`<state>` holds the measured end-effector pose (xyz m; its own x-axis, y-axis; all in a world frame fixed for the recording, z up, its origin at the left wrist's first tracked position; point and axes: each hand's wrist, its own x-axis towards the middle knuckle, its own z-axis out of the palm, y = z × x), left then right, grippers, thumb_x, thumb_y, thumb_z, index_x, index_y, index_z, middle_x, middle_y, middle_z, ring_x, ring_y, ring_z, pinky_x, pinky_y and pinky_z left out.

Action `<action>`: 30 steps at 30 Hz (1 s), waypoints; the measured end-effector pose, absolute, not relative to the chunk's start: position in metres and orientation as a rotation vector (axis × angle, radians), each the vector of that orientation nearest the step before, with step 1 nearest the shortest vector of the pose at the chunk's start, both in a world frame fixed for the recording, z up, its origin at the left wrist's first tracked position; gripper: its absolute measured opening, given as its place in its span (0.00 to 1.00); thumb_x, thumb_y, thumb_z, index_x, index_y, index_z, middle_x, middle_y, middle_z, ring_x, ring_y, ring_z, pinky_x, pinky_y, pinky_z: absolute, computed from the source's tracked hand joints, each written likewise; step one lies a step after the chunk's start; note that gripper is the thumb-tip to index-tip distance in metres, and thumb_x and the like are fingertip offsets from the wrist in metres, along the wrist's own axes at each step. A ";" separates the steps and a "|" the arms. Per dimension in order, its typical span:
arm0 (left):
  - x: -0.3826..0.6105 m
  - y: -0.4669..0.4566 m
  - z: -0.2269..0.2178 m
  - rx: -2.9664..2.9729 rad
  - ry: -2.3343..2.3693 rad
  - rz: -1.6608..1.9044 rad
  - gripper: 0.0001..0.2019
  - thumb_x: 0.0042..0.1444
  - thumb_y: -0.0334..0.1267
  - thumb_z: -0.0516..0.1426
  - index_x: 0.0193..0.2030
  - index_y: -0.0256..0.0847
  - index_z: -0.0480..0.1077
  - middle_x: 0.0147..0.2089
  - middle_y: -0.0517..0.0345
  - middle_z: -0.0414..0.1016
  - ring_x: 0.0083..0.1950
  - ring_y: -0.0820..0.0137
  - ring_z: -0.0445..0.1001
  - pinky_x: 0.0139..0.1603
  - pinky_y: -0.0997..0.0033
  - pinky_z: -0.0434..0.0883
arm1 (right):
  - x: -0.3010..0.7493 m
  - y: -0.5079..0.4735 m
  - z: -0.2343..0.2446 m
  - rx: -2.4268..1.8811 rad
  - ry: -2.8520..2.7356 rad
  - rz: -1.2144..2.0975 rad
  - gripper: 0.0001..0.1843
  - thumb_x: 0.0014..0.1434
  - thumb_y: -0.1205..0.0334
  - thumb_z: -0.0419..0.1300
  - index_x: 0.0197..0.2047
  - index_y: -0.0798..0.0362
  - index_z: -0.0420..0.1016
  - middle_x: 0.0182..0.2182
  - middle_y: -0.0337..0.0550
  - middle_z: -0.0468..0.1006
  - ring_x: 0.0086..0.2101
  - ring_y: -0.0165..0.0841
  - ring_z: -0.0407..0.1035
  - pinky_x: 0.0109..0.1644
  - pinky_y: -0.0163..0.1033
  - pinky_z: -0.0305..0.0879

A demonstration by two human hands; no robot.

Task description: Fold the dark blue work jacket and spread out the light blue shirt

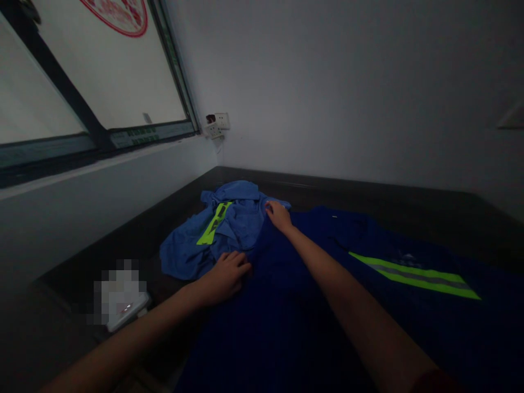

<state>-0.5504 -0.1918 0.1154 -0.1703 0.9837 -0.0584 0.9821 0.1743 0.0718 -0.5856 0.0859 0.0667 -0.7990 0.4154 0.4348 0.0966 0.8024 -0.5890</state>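
Observation:
A dark blue work shirt [303, 295] lies spread over the dark surface, with a yellow-green and grey reflective strip [417, 274] across its right part. My left hand [230, 273] is at the shirt's left edge, its fingers bent and closed on the cloth. Farther up that same edge, my right hand [280, 216] pinches the fabric between thumb and fingers. Just beyond and to the left lies a crumpled lighter blue garment [241, 215] with a yellow-green strip of its own. The lower part of the dark shirt is deep in shadow.
A dark tabletop [319, 188] runs up to a pale wall [327, 87]. Left of my forearm lies a white object [129, 311], partly blurred out. A window [123, 71] is on the left, and wall sockets [221, 120] sit in the corner.

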 end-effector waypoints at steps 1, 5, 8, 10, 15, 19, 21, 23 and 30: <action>-0.550 -0.193 0.120 1.959 2.313 0.059 0.14 0.51 0.25 0.52 0.43 0.43 0.68 0.47 0.53 0.67 0.50 0.62 0.65 0.52 0.57 0.62 | -0.580 0.088 0.072 -0.349 -2.413 0.746 0.11 0.59 0.67 0.55 0.45 0.51 0.73 0.43 0.45 0.74 0.44 0.35 0.68 0.51 0.41 0.62; -0.549 -0.187 0.137 1.968 2.297 0.207 0.09 0.55 0.30 0.53 0.41 0.43 0.70 0.48 0.53 0.68 0.52 0.61 0.65 0.55 0.55 0.61 | -0.544 0.096 0.095 -0.276 -2.372 0.727 0.10 0.61 0.66 0.53 0.44 0.53 0.72 0.42 0.45 0.73 0.44 0.34 0.67 0.52 0.39 0.62; -0.551 -0.166 0.136 2.035 2.280 0.329 0.11 0.58 0.28 0.50 0.44 0.41 0.70 0.50 0.52 0.69 0.53 0.64 0.66 0.56 0.60 0.63 | -0.502 0.088 0.108 -0.184 -2.378 0.732 0.10 0.61 0.68 0.52 0.42 0.53 0.73 0.41 0.45 0.73 0.45 0.34 0.66 0.52 0.41 0.62; -0.554 -0.141 0.125 2.084 2.286 0.380 0.14 0.59 0.28 0.47 0.48 0.39 0.69 0.54 0.49 0.69 0.56 0.65 0.66 0.59 0.63 0.63 | -0.471 0.071 0.111 -0.113 -2.443 0.726 0.11 0.62 0.67 0.51 0.43 0.52 0.73 0.43 0.45 0.73 0.47 0.35 0.66 0.54 0.42 0.61; -0.572 -0.077 0.082 1.898 2.617 0.277 0.22 0.62 0.32 0.45 0.61 0.27 0.60 0.66 0.35 0.59 0.68 0.56 0.55 0.66 0.54 0.55 | -0.398 0.022 0.094 0.056 -2.832 0.564 0.19 0.65 0.54 0.51 0.55 0.52 0.71 0.54 0.50 0.71 0.55 0.39 0.63 0.59 0.46 0.59; -0.592 -0.061 0.061 1.805 2.603 0.187 0.25 0.65 0.41 0.44 0.67 0.34 0.54 0.70 0.39 0.50 0.71 0.54 0.49 0.67 0.48 0.51 | -0.364 0.009 0.072 0.206 -2.999 0.460 0.32 0.64 0.41 0.47 0.67 0.46 0.56 0.66 0.49 0.54 0.65 0.44 0.46 0.67 0.59 0.42; -0.602 -0.063 0.058 1.864 2.523 0.192 0.25 0.66 0.45 0.43 0.68 0.42 0.52 0.72 0.45 0.47 0.71 0.56 0.48 0.67 0.47 0.50 | -0.358 0.010 0.066 0.242 -3.026 0.434 0.34 0.64 0.38 0.43 0.68 0.43 0.51 0.68 0.47 0.49 0.66 0.45 0.42 0.67 0.61 0.37; -0.611 -0.069 0.058 1.928 2.452 0.241 0.25 0.66 0.47 0.43 0.68 0.46 0.53 0.72 0.49 0.47 0.71 0.58 0.47 0.68 0.49 0.49 | -0.356 0.012 0.065 0.257 -3.040 0.416 0.33 0.64 0.38 0.41 0.69 0.40 0.50 0.68 0.47 0.47 0.67 0.46 0.40 0.67 0.62 0.35; -0.641 -0.092 0.063 1.856 2.592 0.516 0.24 0.67 0.38 0.39 0.66 0.35 0.56 0.67 0.49 0.58 0.67 0.69 0.57 0.68 0.69 0.53 | -0.357 0.012 0.067 0.280 -3.014 0.417 0.30 0.64 0.40 0.44 0.67 0.35 0.52 0.68 0.43 0.48 0.67 0.46 0.40 0.66 0.64 0.37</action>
<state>-0.6408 -0.0918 0.0633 -0.3371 0.9066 0.2537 0.9347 0.2900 0.2055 -0.3574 0.0117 0.0666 -0.9796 -0.1687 0.1095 -0.1921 0.9461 -0.2606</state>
